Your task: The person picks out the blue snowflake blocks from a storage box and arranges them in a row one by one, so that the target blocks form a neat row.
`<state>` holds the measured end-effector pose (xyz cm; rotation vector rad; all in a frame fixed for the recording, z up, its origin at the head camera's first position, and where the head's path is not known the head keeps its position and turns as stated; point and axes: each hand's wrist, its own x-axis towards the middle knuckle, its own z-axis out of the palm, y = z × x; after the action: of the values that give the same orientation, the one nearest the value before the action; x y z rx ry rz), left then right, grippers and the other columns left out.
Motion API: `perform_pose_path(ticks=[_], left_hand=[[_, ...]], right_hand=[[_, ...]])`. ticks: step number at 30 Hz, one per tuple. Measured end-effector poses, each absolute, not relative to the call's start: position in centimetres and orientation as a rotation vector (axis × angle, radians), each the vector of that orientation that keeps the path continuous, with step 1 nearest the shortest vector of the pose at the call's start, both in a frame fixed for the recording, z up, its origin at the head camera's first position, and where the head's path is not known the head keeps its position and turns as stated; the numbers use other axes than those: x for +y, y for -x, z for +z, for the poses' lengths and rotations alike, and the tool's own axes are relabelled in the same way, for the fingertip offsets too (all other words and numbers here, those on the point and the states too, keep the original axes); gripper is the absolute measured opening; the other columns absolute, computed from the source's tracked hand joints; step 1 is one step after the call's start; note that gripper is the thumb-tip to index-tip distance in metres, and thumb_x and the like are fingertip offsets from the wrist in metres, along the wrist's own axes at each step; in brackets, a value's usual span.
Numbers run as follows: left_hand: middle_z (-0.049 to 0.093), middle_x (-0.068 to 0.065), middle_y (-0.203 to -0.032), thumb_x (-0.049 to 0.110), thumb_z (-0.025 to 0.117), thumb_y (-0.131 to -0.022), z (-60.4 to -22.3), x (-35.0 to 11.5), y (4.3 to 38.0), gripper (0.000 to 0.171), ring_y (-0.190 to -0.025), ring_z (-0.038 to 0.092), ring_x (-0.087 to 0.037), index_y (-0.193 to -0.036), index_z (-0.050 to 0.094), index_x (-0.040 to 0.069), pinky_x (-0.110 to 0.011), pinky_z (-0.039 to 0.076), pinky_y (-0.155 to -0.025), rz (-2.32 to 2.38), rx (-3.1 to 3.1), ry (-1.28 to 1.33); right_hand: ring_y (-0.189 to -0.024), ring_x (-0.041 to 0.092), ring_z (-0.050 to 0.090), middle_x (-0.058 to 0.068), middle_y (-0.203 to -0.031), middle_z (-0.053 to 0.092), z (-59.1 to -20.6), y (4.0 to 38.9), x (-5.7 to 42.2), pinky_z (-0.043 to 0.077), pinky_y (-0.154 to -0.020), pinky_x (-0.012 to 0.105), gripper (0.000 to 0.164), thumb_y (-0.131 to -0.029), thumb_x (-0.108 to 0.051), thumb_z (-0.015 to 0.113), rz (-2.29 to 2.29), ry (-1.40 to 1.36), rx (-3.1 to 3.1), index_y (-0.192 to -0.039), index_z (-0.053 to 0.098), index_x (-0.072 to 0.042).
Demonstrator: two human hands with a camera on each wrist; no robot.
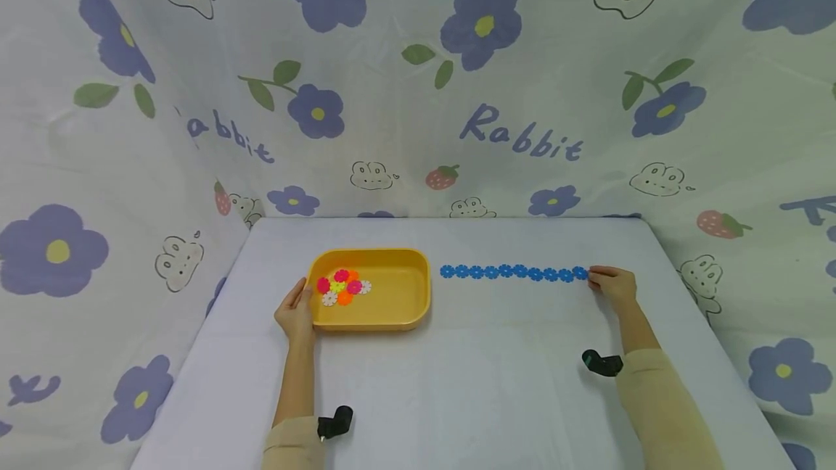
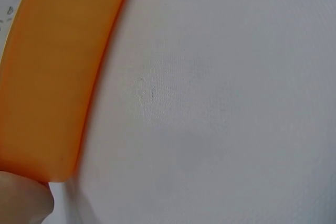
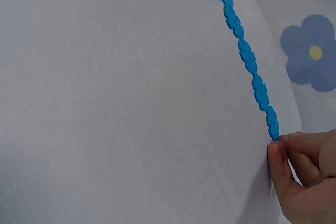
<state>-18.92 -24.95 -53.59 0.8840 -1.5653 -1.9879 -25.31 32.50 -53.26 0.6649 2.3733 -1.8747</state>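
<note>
A row of blue snowflake discs (image 1: pixel 505 271), joined edge to edge into a chain, runs sideways right of the yellow tray (image 1: pixel 398 310). My right hand (image 1: pixel 612 286) pinches the chain's right end between thumb and fingertips. In the right wrist view the blue chain (image 3: pixel 247 56) slants up and away from the pinching fingers (image 3: pixel 281 166). At the tray's left side, my left hand (image 1: pixel 295 310) holds its wall. The left wrist view shows a digit (image 2: pixel 23 200) against the corner of the tray wall (image 2: pixel 52 87); the other fingers are hidden there.
Several loose discs in pink, orange, yellow and white, among them a white disc (image 1: pixel 329 299), lie in the tray's left half. The white table (image 1: pixel 496 397) meets a flower-patterned curtain (image 1: pixel 405 136) at the back and sides. Each wrist carries a small black camera (image 1: pixel 602 363).
</note>
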Motion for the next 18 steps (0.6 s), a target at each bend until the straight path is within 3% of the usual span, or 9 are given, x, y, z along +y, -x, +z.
perform_pose_path(ticks=[2,13,18], left_hand=[[0.063,-0.009,-0.122,0.005,0.061,-0.09,-53.6,-25.0,18.9,0.033,-0.094,0.061,-0.002,-0.123,0.06,0.0,-0.023,0.049,-0.091,-1.992,-1.564,-0.893],[0.054,-0.017,-0.131,0.008,0.06,-0.092,-53.4,-24.9,19.0,0.035,-0.1,0.06,-0.003,-0.126,0.058,0.0,-0.019,0.048,-0.091,-2.004,-1.605,-0.898],[0.057,-0.012,-0.129,0.013,0.06,-0.092,-53.4,-25.1,18.7,0.038,-0.109,0.058,-0.006,-0.127,0.056,-0.002,-0.019,0.046,-0.094,-2.0,-1.672,-0.848]], right_hand=[[-0.066,-0.002,0.061,-0.004,-0.082,0.063,-53.1,25.3,32.4,0.056,-0.068,0.017,0.039,-0.09,0.004,0.055,-1.849,-0.643,2.383,-0.126,0.047,0.018],[-0.062,-0.001,0.055,0.018,-0.1,0.063,-53.9,25.8,32.3,0.05,-0.054,0.012,0.037,-0.091,-0.003,0.053,-1.67,-0.7,2.529,-0.124,0.052,0.013],[-0.082,0.018,0.06,0.028,-0.119,0.055,-53.6,24.7,31.5,0.046,-0.054,0.009,0.037,-0.095,-0.01,0.049,-1.501,-0.623,2.729,-0.126,0.052,0.009]])
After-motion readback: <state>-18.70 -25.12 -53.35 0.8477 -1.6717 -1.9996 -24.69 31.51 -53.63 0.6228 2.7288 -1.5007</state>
